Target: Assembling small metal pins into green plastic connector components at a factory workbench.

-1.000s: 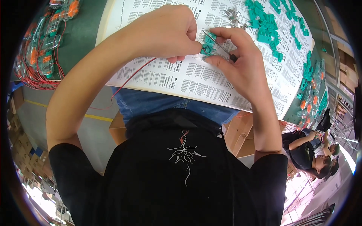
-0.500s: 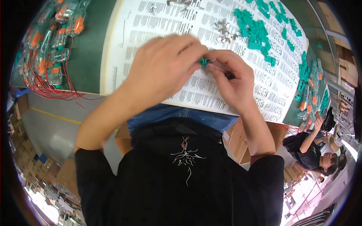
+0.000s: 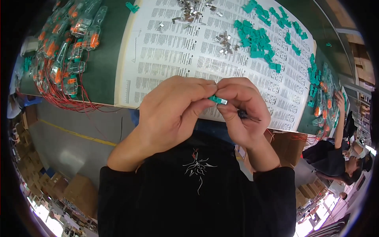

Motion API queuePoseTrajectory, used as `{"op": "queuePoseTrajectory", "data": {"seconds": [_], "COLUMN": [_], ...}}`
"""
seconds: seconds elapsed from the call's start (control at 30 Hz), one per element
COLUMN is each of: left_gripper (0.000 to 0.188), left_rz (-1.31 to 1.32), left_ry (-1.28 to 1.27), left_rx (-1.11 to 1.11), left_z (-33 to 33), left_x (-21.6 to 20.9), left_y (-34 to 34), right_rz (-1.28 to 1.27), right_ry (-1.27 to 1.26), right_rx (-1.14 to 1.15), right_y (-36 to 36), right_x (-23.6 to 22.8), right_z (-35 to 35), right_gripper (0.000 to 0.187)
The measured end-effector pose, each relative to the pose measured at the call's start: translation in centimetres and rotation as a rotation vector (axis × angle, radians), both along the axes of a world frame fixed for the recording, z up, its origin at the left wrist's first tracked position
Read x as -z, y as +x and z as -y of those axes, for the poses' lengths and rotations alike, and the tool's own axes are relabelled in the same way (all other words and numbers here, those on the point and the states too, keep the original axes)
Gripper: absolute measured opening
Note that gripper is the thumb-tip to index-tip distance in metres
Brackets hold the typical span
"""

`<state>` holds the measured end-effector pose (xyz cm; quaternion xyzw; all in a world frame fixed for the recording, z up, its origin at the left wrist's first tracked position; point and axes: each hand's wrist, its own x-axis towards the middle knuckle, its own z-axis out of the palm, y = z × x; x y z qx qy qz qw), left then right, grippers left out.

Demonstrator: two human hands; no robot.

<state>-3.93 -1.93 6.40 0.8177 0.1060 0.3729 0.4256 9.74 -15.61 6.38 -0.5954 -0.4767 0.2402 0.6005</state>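
Note:
Both hands meet in front of my chest over the sheet's near edge. My left hand (image 3: pixel 167 108) pinches a small green plastic part (image 3: pixel 214 98) between thumb and fingertips. A bright metal piece (image 3: pixel 224 101) shows at the right end of that part. The thumb and forefinger of my right hand (image 3: pixel 252 104) close on this same end. A small dark tool (image 3: pixel 242 114) with a thin tip lies tucked in my right palm; its kind is not clear.
A printed white sheet (image 3: pixel 158 55) covers the green table. Loose metal clips (image 3: pixel 227 44) and a pile of green plastic parts (image 3: pixel 252 37) lie on it. Clear, orange-marked tool bodies with red wires (image 3: pixel 59 75) crowd the left. At right a co-worker (image 3: pixel 329 158) reaches over the table.
My hands have come down and closer to my body, still together at the green part. Its metal end now shows. The whole view has shifted a little. The co-worker's arm reaches farther out.

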Motion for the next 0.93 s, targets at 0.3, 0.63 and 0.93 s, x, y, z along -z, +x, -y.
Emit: {"op": "queuePoseTrajectory", "data": {"seconds": [0.3, 0.63, 0.93], "left_gripper": [0.022, 0.022, 0.055], "left_rz": [-0.104, -0.601, -0.797], "left_ry": [-0.068, 0.62, -0.041], "left_rx": [-0.073, -0.386, -0.65], "left_z": [0.5, -15.0, -39.7], "left_x": [-3.9, -8.4, -18.9], "left_y": [-0.2, -7.6, -5.5], "right_rz": [-0.216, -0.15, 0.118], "right_ry": [0.002, 0.357, 0.318], "right_rx": [0.028, 0.516, 0.904], "right_y": [-1.2, 24.3, 49.6], "right_x": [-2.3, -7.9, -8.9], "right_z": [-0.4, 6.0, 6.9], "right_gripper": [0.02, 0.018, 0.044]}}
